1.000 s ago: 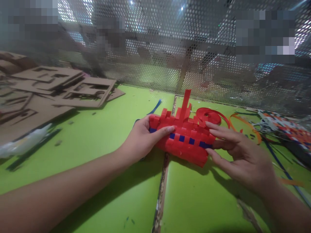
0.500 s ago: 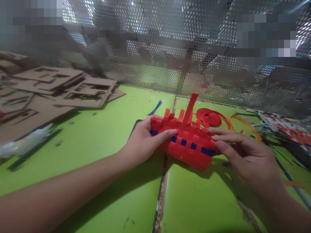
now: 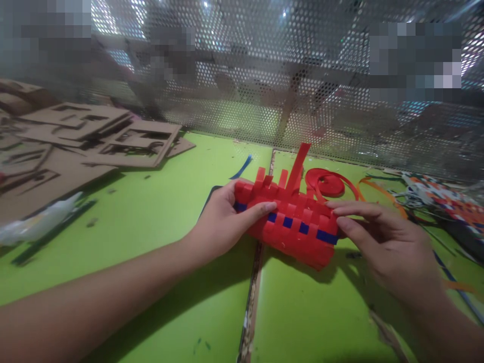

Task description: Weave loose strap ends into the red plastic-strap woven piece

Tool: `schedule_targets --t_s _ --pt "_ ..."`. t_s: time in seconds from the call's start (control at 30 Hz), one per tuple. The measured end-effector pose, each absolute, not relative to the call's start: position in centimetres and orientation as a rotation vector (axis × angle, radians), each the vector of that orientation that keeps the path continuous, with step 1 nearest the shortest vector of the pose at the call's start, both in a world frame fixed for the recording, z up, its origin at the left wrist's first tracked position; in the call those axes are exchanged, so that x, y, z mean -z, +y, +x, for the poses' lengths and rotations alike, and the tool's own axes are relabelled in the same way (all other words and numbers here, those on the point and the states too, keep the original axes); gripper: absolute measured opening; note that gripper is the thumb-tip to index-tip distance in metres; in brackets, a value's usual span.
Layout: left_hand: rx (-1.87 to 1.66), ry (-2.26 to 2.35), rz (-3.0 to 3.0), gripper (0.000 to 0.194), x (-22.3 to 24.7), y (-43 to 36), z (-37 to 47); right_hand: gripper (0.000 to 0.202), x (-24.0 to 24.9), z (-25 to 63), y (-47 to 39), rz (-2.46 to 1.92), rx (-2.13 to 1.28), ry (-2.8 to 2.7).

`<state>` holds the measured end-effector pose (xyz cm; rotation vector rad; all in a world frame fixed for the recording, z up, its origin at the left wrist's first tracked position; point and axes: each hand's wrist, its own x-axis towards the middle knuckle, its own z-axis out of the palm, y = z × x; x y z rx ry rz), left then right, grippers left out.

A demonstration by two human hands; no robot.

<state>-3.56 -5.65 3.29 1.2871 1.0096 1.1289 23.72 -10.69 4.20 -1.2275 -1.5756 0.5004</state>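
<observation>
A small woven basket (image 3: pixel 302 237) of red strips, with one blue band running through it, is held above the green table. My left hand (image 3: pixel 230 212) grips its left end, thumb across the front and the fingers hidden behind. At the right end, my right hand (image 3: pixel 381 237) pinches the upper corner between thumb and fingertips. Several short red strip ends stick up from the upper edge, along with one long red strip (image 3: pixel 300 169). Just behind the basket lies a coil of red strip (image 3: pixel 329 182).
Cut cardboard panels (image 3: pixel 147 146) are piled at the left, near a clear plastic bag (image 3: pixel 41 222). A blue strip (image 3: pixel 242 167) lies behind the basket. On the right are orange strips (image 3: pixel 381 194) and a multicoloured woven piece (image 3: pixel 454 201). A perforated metal screen (image 3: pixel 242 75) closes off the back.
The right end of the basket has shifted slightly right and down, and the long strip has moved a little right. Both hands keep their hold.
</observation>
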Motion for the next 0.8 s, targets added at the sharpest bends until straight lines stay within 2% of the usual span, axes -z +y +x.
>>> schedule_targets --t_s 0.2,0.4,0.67,0.8 --pt "-1.125 1.012 1.275 0.044 -3.3 -5.74 -3.43 0.016 -4.08 23.41 -10.9 -1.21 -0.403 -1.599" --pt "-1.118 1.013 1.284 0.042 -3.3 -5.67 -3.53 0.015 -3.94 23.76 -10.64 -1.177 -0.36 -1.709" --pt "-1.132 1.001 1.287 0.043 -3.39 -5.72 -3.41 0.03 -3.95 23.84 -10.51 -1.114 -0.536 -1.731" --pt "-1.127 0.998 1.277 0.044 -3.25 -5.64 -3.5 0.035 -3.92 24.21 -10.47 -1.105 -0.495 -1.803"
